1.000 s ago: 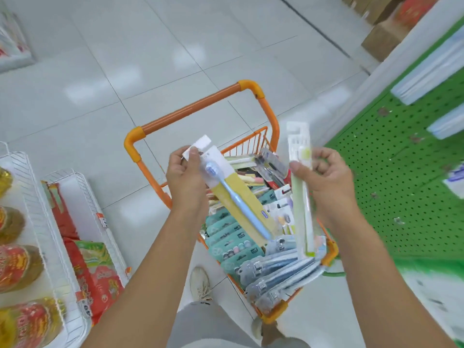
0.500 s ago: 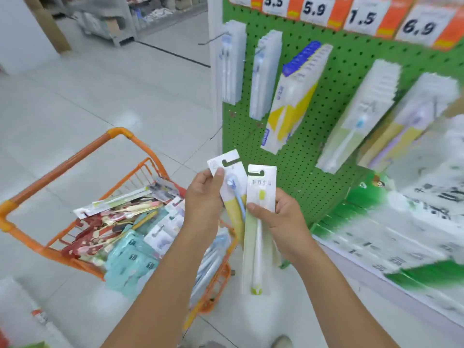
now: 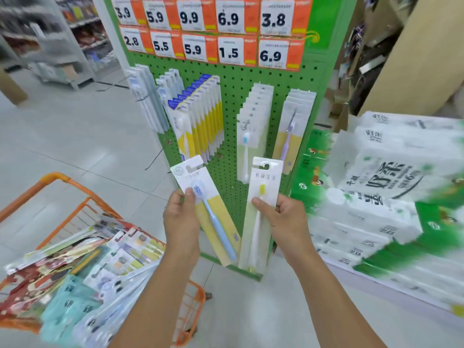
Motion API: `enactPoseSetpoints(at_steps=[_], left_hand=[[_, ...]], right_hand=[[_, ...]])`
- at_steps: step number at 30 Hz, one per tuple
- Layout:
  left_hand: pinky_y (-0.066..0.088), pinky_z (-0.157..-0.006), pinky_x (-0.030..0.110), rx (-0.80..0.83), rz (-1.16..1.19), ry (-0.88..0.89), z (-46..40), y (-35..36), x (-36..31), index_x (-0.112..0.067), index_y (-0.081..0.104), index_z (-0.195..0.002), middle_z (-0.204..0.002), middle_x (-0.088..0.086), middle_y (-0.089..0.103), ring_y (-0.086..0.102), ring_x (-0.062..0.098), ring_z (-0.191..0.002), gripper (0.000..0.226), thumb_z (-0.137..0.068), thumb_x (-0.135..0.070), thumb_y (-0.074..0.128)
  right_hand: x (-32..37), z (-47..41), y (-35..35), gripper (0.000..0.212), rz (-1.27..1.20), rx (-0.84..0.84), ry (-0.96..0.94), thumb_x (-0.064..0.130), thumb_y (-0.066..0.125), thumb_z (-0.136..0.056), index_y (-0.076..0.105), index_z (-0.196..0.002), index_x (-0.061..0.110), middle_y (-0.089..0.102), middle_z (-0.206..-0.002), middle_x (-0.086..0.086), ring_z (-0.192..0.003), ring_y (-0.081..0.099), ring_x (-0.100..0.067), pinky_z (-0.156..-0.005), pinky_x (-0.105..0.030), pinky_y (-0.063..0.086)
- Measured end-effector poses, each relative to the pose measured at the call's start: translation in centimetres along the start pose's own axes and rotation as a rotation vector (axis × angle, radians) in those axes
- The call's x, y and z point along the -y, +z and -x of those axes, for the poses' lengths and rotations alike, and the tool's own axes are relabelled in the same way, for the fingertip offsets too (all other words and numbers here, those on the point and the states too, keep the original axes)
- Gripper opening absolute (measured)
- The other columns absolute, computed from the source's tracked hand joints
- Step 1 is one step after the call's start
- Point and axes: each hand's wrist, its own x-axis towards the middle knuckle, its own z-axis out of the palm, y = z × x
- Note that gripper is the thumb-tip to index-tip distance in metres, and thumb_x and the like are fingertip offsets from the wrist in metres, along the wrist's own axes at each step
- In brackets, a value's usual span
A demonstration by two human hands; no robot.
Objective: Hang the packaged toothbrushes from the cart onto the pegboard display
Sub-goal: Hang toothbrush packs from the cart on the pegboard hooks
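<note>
Head view: your left hand (image 3: 181, 222) grips a blue toothbrush pack (image 3: 206, 209), thumb pressed on its front just beside the bristles and fingers curled behind the card. Its long axis runs on a slant, hang-hole end up and to the left, handle end down and to the right. Your right hand (image 3: 286, 219) pinches a yellow toothbrush pack (image 3: 259, 217) at mid-length, thumb on the front and fingers wrapped round its right edge; this one stands nearly upright, hang hole at the top, leaning slightly right at that end. The two packs sit side by side, apart at the top and close together at their lower ends, both held in front of the green pegboard (image 3: 233, 96) below the hanging rows. On the board, packs hang from the pegs with their long axes vertical (heads up), under two rows of price tags (image 3: 228, 50). At lower left, the orange cart (image 3: 62, 179) holds a heap of packaged toothbrushes (image 3: 100, 267) lying flat. Stacked tissue packs (image 3: 391, 177) sit to the right of the board.
</note>
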Motion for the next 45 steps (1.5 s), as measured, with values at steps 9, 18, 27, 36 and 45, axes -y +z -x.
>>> enactPoseSetpoints(at_steps=[9,18,27,36,45], left_hand=[[0.051,-0.086,0.048,0.094,-0.107,-0.017,-2.9,-0.8,-0.1,-0.026,0.071,-0.083,-0.1,0.012,0.075,0.063,0.027,-0.089,0.024,-0.102,-0.027,0.056],[0.052,-0.092,0.049,0.188,-0.091,-0.023,-4.1,-0.8,0.0,-0.024,0.073,-0.094,-0.098,0.004,0.077,0.068,0.026,-0.09,0.019,-0.102,-0.028,0.056],[0.048,-0.092,0.05,0.307,-0.065,-0.003,-5.0,2.2,-0.8,-0.024,0.072,-0.087,-0.099,0.005,0.077,0.064,0.022,-0.09,0.019,-0.101,-0.026,0.058],[0.051,-0.089,0.043,0.489,-0.072,0.083,-3.8,7.3,-1.6,-0.018,0.073,-0.092,-0.093,0.008,0.075,0.065,0.017,-0.087,0.012,-0.098,-0.021,0.062],[0.051,-0.098,0.06,0.583,-0.083,0.137,-2.9,13.0,-2.0,-0.021,0.075,-0.092,-0.096,0.006,0.076,0.067,0.023,-0.09,0.016,-0.099,-0.017,0.061]], right_hand=[[2.9,-6.4,2.8,0.035,0.083,0.057,-0.153,0.023,0.062,-0.1,0.055,-0.087,-0.008,0.04,-0.064,-0.007,-0.052,0.032,-0.017,-0.051,-0.027,0.031],[1.0,-9.1,4.2,0.058,0.01,0.037,-0.142,0.047,0.07,-0.091,0.054,-0.089,-0.009,0.068,-0.077,-0.01,-0.061,0.057,-0.03,-0.069,-0.03,0.03],[1.2,-11.9,4.2,0.014,0.053,-0.028,-0.019,0.028,0.068,-0.096,0.073,-0.086,0.022,0.075,-0.083,0.005,-0.075,0.066,-0.005,-0.08,-0.031,0.052],[2.3,-4.9,-1.7,0.016,-0.008,-0.039,0.003,0.032,0.066,-0.096,0.074,-0.106,0.022,0.077,-0.104,0.003,-0.101,0.071,-0.017,-0.095,-0.04,0.056],[4.5,-5.6,-5.1,0.016,0.069,-0.167,-0.188,0.005,0.067,-0.094,0.074,-0.092,0.02,0.076,-0.088,-0.01,-0.077,0.067,-0.018,-0.078,-0.04,0.059]])
